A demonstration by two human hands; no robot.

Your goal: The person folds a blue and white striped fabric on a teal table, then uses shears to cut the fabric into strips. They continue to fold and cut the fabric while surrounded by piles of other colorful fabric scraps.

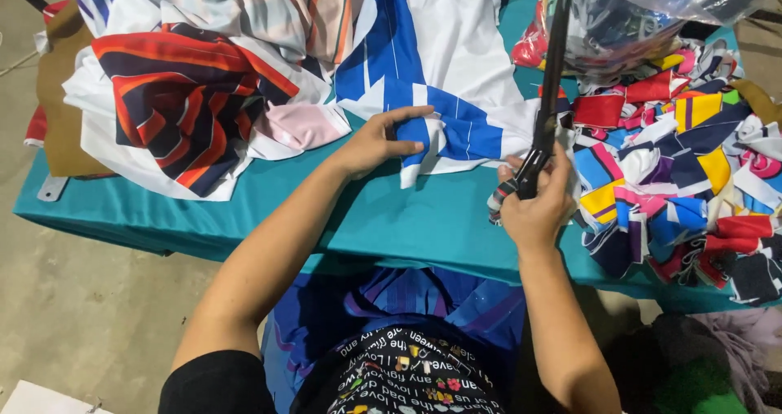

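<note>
Black steel shears (547,80), long-bladed, stand nearly upright in the right hand (533,206), whose grip is clamped around the handles; the handle loops appear wrapped in striped cloth. Whether the blades are apart or together cannot be told, since they show edge-on as one dark line. The blades rise just beside the right edge of a blue and white fabric panel (444,88), which lies spread on the teal bench (391,219) in front of the person. The left hand (379,144) rests flat on that panel, fingers and thumb spread and pressing it down, its grip closed on nothing. A likely risk: the left fingertips lie near the line the blades would follow, so a slip or a tug of the slick cloth could bring them close to the edge. The panel is also rumpled and folded under near the shears, so an unseen second layer could be cut by mistake, or the cut could wander. To the right, touching the right hand, a heap of small bright scraps (676,178) in yellow, red, blue and pink crowds the bench and could snag the shears or mix with fresh pieces. Above it sits a clear plastic bag (643,7) of more scraps. To the left lies a bundle of red, navy and white striped fabric (183,100), overlapping a brown sheet (61,113) at the bench's edge.
</note>
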